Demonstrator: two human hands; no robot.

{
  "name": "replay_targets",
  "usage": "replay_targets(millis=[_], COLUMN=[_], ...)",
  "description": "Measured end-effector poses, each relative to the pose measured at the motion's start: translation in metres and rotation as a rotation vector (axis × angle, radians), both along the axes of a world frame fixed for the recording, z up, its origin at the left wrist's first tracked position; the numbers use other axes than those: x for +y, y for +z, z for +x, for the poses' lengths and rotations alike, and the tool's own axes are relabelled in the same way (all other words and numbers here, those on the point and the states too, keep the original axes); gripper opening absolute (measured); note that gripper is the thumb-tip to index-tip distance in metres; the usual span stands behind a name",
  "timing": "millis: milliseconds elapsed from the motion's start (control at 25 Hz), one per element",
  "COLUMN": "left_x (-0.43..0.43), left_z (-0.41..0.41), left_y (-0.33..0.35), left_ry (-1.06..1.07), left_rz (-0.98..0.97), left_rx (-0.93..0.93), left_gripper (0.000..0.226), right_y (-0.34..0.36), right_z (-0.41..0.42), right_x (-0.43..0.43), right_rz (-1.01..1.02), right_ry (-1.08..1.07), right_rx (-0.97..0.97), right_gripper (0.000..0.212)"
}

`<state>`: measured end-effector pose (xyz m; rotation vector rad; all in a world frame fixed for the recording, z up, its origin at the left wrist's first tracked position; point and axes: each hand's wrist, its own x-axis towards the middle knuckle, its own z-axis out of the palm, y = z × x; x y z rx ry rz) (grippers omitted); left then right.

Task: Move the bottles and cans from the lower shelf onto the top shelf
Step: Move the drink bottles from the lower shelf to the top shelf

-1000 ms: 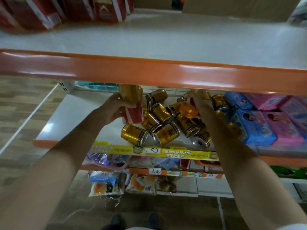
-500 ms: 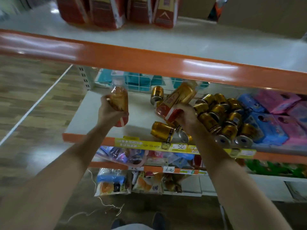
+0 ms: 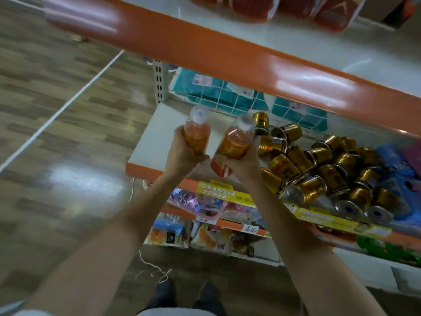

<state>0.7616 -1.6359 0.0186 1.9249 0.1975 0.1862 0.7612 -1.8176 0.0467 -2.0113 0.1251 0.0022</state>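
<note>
My left hand (image 3: 182, 153) grips an orange drink bottle (image 3: 197, 133) with a white cap, held upright in front of the lower shelf (image 3: 150, 142). My right hand (image 3: 245, 163) grips a second orange bottle (image 3: 234, 144) with a red label, tilted to the right. Both bottles are held side by side, lifted off the shelf and below the orange front edge of the top shelf (image 3: 227, 55). A heap of several gold cans (image 3: 323, 174) lies on the lower shelf to the right of my hands.
Red packages (image 3: 291, 8) stand at the back of the top shelf. Blue and pink packs (image 3: 401, 169) lie right of the cans. Teal packs (image 3: 205, 87) sit behind a white wire grid. Snack bags fill the shelves below. Wood floor stretches to the left.
Both hands have drawn back from the shelf, each with a bottle. The right bottle has come up out of the cans and stands nearer upright. The view has swung left and tilted.
</note>
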Motion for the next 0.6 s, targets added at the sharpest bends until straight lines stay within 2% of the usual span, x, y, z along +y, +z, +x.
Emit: replay_targets(millis=[200, 360, 480, 600], left_x=[0.010, 0.028, 0.039, 0.043], left_z=[-0.006, -0.008, -0.004, -0.002], left_y=[-0.012, -0.019, -0.023, -0.028], left_ry=[-0.023, -0.126, -0.158, -0.185], left_rz=[-0.034, -0.164, -0.291, -0.247], left_rx=[0.076, 0.156, 0.184, 0.170], left_gripper=[0.086, 0.087, 0.087, 0.082], right_y=[-0.018, -0.031, -0.031, -0.033], right_z=[0.010, 0.006, 0.008, 0.009], right_x=[0.005, 0.001, 0.002, 0.001], right_rz=[0.038, 0.155, 0.170, 0.154], right_ry=[0.065, 0.063, 0.083, 0.118], right_rx=[0.034, 0.027, 0.036, 0.044], right_gripper=[0.094, 0.069, 0.067, 0.066])
